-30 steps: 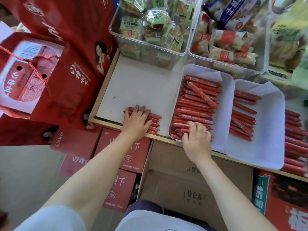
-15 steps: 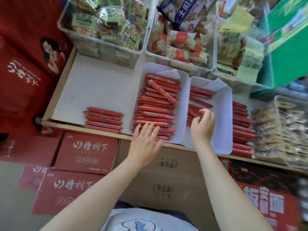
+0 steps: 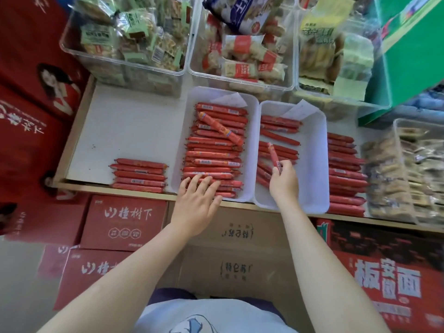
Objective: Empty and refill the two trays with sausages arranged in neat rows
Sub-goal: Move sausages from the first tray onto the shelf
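Note:
Two white trays stand side by side on a white shelf. The left tray (image 3: 251,150) is piled with red sausages (image 3: 216,145), one lying slantwise on top. The right tray (image 3: 314,164) has a few loose sausages along its left side. My left hand (image 3: 195,203) lies flat, fingers spread, on the nearest sausages in the left tray. My right hand (image 3: 283,180) pinches one red sausage (image 3: 274,156), lifted and pointing away from me, over the right tray. A neat stack of sausages (image 3: 139,175) lies on the shelf left of the trays, and another stack (image 3: 346,174) lies to the right.
Clear bins of wrapped snacks (image 3: 134,37) (image 3: 242,51) stand behind the trays, and another bin (image 3: 408,174) sits at the far right. Red cartons (image 3: 125,222) and brown cardboard boxes (image 3: 235,239) are below the shelf's front edge. A green box (image 3: 413,56) is at the upper right.
My left hand left the stack on the shelf and moved right onto the left tray's sausages. My right hand went from the left tray to the right tray and picked up one sausage.

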Tool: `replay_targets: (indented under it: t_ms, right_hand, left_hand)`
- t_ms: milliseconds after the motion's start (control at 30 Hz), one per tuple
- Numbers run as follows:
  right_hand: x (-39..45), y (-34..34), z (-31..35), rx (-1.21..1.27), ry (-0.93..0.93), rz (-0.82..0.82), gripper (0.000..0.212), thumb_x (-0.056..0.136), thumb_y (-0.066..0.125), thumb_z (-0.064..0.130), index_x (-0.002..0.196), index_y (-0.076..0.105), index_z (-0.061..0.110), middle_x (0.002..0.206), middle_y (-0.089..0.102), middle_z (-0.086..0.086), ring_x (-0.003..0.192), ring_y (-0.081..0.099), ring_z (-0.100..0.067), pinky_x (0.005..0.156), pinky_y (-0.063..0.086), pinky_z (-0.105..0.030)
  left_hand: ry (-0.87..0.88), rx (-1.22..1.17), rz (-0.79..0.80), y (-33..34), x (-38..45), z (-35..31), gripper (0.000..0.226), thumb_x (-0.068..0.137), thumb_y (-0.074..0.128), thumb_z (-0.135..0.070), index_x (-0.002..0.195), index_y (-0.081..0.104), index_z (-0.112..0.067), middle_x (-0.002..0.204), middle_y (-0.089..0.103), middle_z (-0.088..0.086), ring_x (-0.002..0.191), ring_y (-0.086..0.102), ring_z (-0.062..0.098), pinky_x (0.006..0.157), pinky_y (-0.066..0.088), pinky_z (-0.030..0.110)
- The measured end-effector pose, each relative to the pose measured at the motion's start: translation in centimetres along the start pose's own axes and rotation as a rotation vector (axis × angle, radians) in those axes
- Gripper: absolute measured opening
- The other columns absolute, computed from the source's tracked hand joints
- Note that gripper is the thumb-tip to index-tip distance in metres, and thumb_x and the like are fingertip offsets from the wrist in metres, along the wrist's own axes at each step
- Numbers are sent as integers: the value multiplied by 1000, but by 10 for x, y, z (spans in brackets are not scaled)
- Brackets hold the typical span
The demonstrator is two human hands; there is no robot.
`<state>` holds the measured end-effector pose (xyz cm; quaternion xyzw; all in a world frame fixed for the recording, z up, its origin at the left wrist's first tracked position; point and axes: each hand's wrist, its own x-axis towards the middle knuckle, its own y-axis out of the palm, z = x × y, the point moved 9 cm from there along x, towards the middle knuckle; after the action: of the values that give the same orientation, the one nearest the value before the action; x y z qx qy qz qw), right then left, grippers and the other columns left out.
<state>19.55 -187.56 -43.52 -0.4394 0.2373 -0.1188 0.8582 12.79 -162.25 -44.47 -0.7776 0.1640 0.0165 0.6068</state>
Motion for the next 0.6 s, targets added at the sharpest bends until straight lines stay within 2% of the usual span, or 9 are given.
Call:
replay_targets:
  t_ms: [33,100,167,233,267,333,433,533,600]
  right_hand:
    - [-8,-8,4,88,-21,-10,20,103,42,23,120,52,17,113,59,-5,95,56,-26,70,38,-33]
    - [-27,-21,18,146,-135,-36,22,101,49,22,121,56,21,111,60,-1,100,54,-24,76,40,-32]
    - [-45,-27,34,91,-268,-61,21,96,59,20,115,63,26,102,59,0,99,49,-24,81,40,-36]
    - [-62,-24,51,-8,-364,-45,22,92,65,19,112,68,29,96,56,2,97,44,-23,81,37,-36]
    - [-69,-19,60,-38,-404,-14,24,91,67,18,113,70,27,96,54,2,99,43,-24,83,38,-35]
    - [-84,-6,83,-52,-508,80,28,90,68,13,117,70,21,99,54,1,103,42,-22,89,39,-34]
    - [-107,17,119,2,-637,250,30,91,64,8,120,64,16,109,58,1,109,43,-17,95,37,-28]
    - [-120,32,137,88,-645,280,39,91,63,9,128,52,16,120,53,3,117,43,-13,101,37,-28]
    - [-116,39,136,51,-618,189,45,90,63,12,132,49,12,129,51,-3,122,42,-18,105,36,-32]
  left_hand:
    - [0,-8,8,-2,-1,-1,63,101,14,-54,146,48,-27,149,49,-1,145,30,23,118,10,43]
    - [-5,-88,26,-6,-3,-4,68,97,9,-57,151,38,-26,156,39,-2,149,20,20,120,5,40]
    - [-58,-277,2,-19,-2,0,67,98,21,-57,156,26,-23,163,24,0,151,10,18,123,3,38]
    - [-30,-367,-180,-51,-4,0,61,101,43,-43,155,30,-18,162,24,5,151,14,22,122,13,40]
    - [37,-304,-308,-69,-7,-4,58,99,49,-37,152,37,-16,159,31,6,149,21,24,119,19,41]
    - [178,-143,-426,-88,-10,-18,51,96,52,-34,144,50,-16,148,49,5,140,40,25,112,30,43]
    - [222,-68,-364,-90,-7,-14,41,93,45,-36,125,62,-15,111,70,1,104,66,23,100,40,45]
    - [193,-102,-375,-93,-9,18,32,92,43,-28,109,67,-14,88,70,1,77,67,27,79,45,42]
    - [99,-58,-425,-102,-8,52,17,93,57,-21,105,68,-17,86,71,0,77,67,26,80,41,41]
